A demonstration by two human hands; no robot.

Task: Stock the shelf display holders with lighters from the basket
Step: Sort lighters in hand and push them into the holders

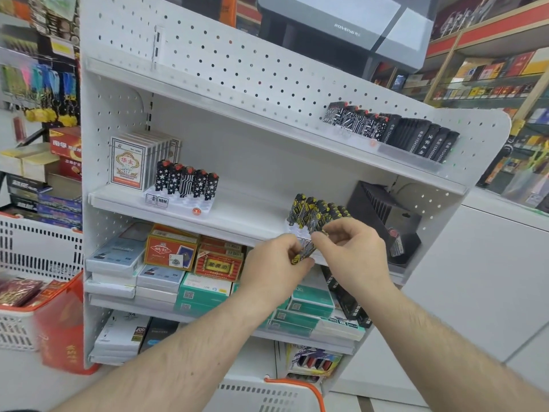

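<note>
On the middle shelf (237,218) a row of black-and-yellow lighters (315,211) stands in a white display holder (294,230). Just in front of it, my left hand (273,266) grips a small bunch of the same black-and-yellow lighters (303,252). My right hand (353,248) pinches the top of one lighter in that bunch, right below the holder. Further left on the same shelf, black star-pattern lighters (185,181) stand in another white holder (181,202). More black lighters (389,127) line the upper shelf. The white basket (267,395) with an orange handle shows at the bottom edge.
Playing-card packs (130,162) stand at the left of the middle shelf, a black box (383,215) at its right. Boxed goods (193,263) fill the lower shelves. A white crate (38,242) and a red bag (62,328) sit at left. A white counter (475,278) is on the right.
</note>
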